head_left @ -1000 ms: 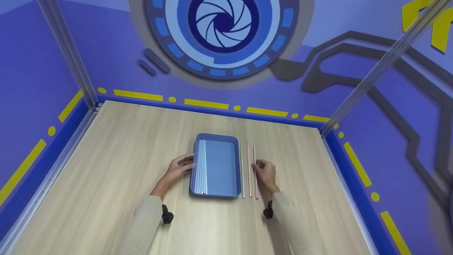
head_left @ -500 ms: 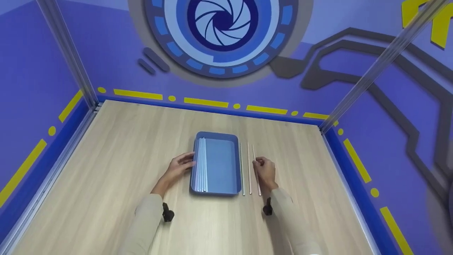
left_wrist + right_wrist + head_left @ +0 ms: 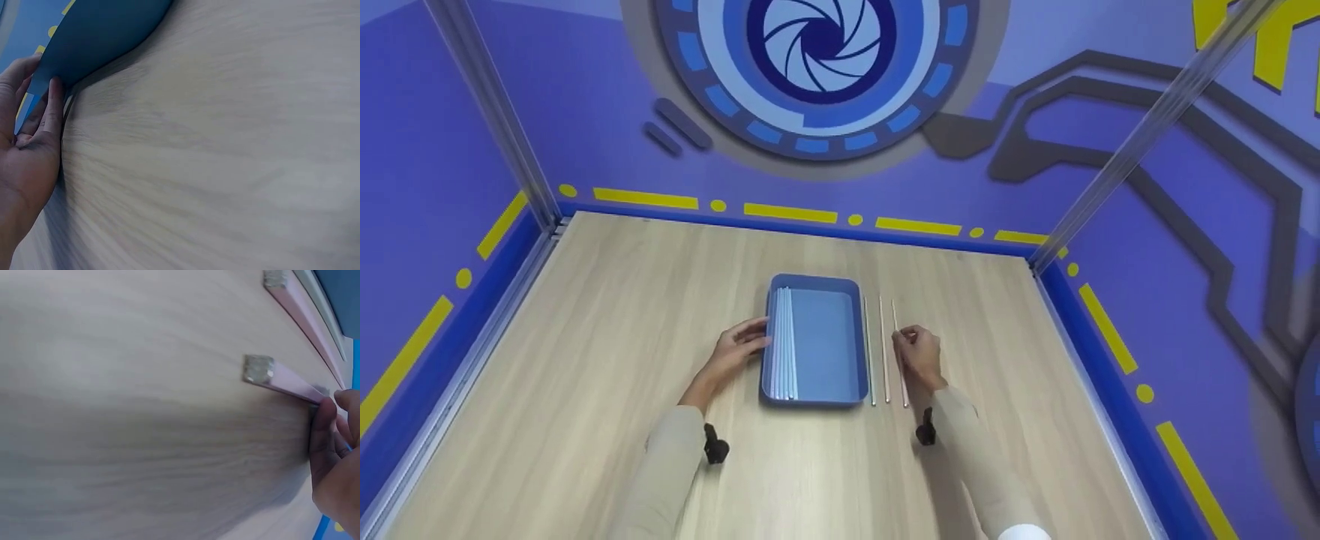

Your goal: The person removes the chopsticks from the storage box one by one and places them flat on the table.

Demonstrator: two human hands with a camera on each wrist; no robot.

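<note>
At the tray (image 3: 823, 349) edge, the left hand (image 3: 733, 347) rests straight-fingered. The right hand (image 3: 921, 354) pinches the outermost stick (image 3: 289, 382), apart from the middle stick (image 3: 884, 349).

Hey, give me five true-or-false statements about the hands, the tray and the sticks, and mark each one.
1. The left hand touches the blue tray. True.
2. The tray holds no sticks. False: pale sticks lie along its left side.
3. The right hand pinches a pink stick. True.
4. That stick is the loose one nearest the tray. False: it is the farthest.
5. Two other sticks lie between it and the tray. True.
</note>
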